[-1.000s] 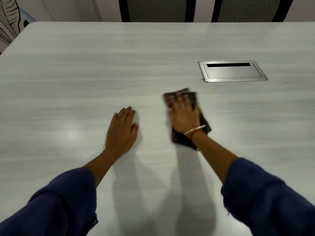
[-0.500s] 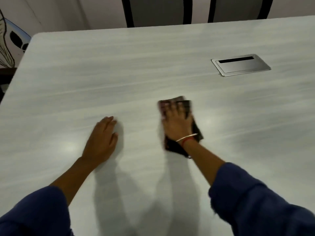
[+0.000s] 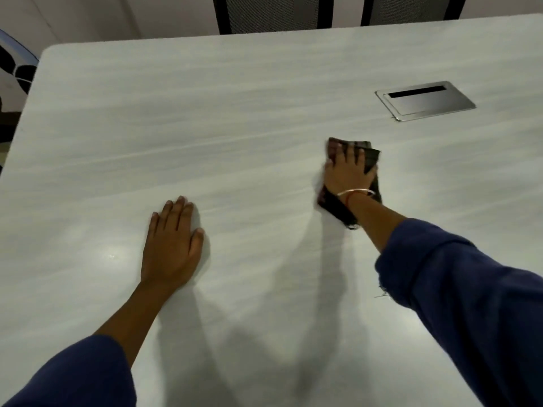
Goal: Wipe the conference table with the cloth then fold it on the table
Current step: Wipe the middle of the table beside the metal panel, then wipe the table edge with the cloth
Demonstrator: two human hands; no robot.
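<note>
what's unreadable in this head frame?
- Dark cloth: middle hidden under the right hand; its pattern is motion-blurred.
- Left hand: its palm lies against the pale wood-grain table, out of sight.
- Black mesh chairs: cut off by the top edge.
- Silver metal cable hatch: the slot's inside is too dark.

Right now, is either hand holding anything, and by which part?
Nothing is gripped. The right hand presses flat on the middle of the dark cloth on the conference table; the left hand lies flat, empty.
</note>
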